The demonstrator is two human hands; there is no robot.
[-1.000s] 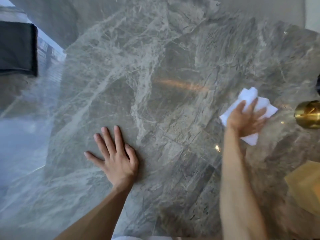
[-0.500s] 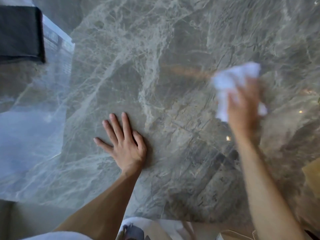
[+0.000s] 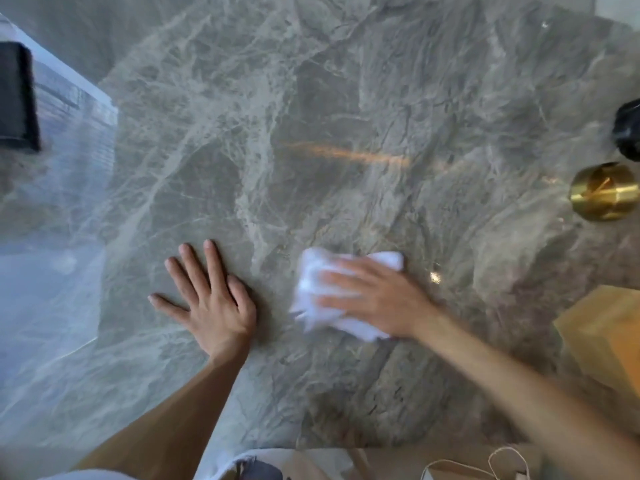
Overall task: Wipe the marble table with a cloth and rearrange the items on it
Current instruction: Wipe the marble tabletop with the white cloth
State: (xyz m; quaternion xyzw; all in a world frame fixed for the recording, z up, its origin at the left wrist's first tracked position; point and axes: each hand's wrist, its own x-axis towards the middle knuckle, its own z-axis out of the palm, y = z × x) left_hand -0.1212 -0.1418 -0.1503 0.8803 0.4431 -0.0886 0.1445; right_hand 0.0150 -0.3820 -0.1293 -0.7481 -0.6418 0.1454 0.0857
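Note:
The grey veined marble table (image 3: 329, 116) fills the view. My right hand (image 3: 377, 299) presses a crumpled white cloth (image 3: 311, 289) flat on the marble near the front middle, fingers spread over it and pointing left. The cloth is blurred by motion. My left hand (image 3: 211, 303) lies palm down on the table just left of the cloth, fingers apart, holding nothing. A gold round item (image 3: 604, 192) stands at the right edge, with a black item (image 3: 628, 133) behind it.
A tan wooden block (image 3: 606, 337) sits at the front right. At the far left edge lies a dark rectangular object (image 3: 15, 98). Below the table's front edge a paper bag with string handles (image 3: 485, 469) shows. Bright window glare covers the left of the marble.
My right hand has swept the cloth from the far right, near the gold item, back and left to beside my left hand. The left hand stayed planted.

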